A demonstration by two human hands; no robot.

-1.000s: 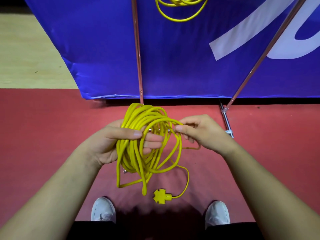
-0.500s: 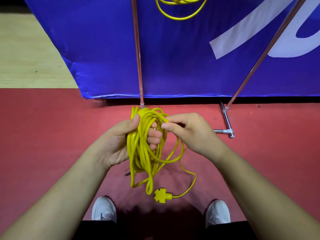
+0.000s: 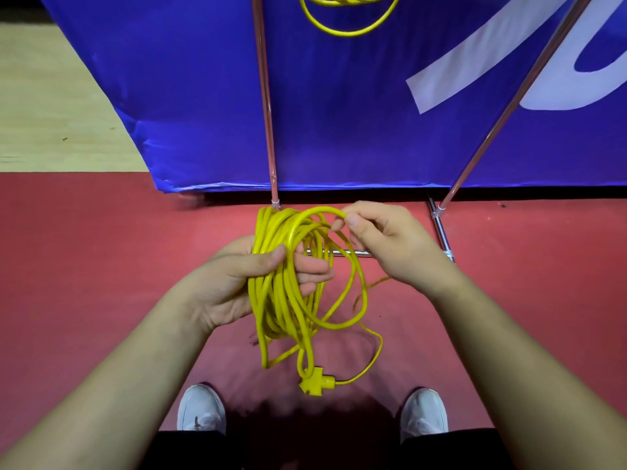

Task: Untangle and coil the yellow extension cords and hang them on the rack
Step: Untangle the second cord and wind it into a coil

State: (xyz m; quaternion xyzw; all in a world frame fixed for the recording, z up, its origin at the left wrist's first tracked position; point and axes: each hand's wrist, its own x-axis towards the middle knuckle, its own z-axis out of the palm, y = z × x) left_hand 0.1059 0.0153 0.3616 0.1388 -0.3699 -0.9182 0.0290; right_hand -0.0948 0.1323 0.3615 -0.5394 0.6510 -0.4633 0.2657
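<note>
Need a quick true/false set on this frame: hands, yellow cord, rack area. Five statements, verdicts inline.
1. The left hand grips the bundled yellow coil. True.
2. The right hand holds nothing. False: it pinches a strand at the coil's top.
3. The yellow socket end is in the right hand. False: it is below the coil, in neither hand.
4. A second yellow cord shows at the top edge, against the blue banner. True.
5. The floor beneath the hands is green. False: it is red.
</note>
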